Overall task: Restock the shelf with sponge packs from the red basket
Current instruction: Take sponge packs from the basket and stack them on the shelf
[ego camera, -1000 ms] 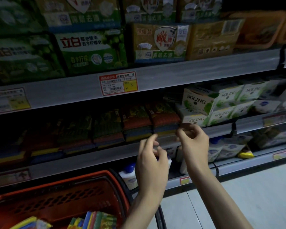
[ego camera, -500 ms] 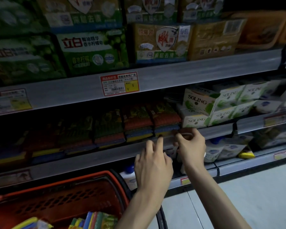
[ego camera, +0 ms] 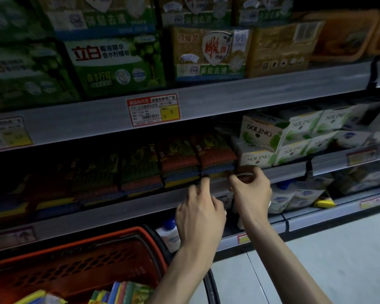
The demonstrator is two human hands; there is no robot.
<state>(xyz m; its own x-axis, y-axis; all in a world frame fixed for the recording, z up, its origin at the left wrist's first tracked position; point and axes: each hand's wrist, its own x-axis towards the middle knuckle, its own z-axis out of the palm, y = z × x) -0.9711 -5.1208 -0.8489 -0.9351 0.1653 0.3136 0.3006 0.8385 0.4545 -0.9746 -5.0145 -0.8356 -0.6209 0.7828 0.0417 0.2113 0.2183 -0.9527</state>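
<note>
Sponge packs (ego camera: 180, 163) were stacked in a row along the middle shelf (ego camera: 97, 212) of a dim shop aisle, their red, blue and yellow layers turned outward. The shelf's grey front lip was seen running from the near left to the far right, and a red-and-yellow price tag (ego camera: 153, 109) was fixed on the lip of the shelf above. Green soap bags (ego camera: 114, 62) were ranged on that upper level, and white SOLING boxes (ego camera: 259, 132) were piled just right of the sponge row. Pale floor tiles (ego camera: 338, 260) were visible at the lower right. The red basket (ego camera: 75, 270) was seen at the near left, with more colourful packs (ego camera: 119, 291) standing in it. The rightmost pack (ego camera: 215, 159) lay at the end of the row, just above both hands. The left hand (ego camera: 200, 216) was raised with its forefinger stretched to the lip beneath that pack, and nothing was gripped by it. The right hand (ego camera: 250, 191) was curled at the pack's lower right corner; whether that corner was pinched could not be told.
</note>
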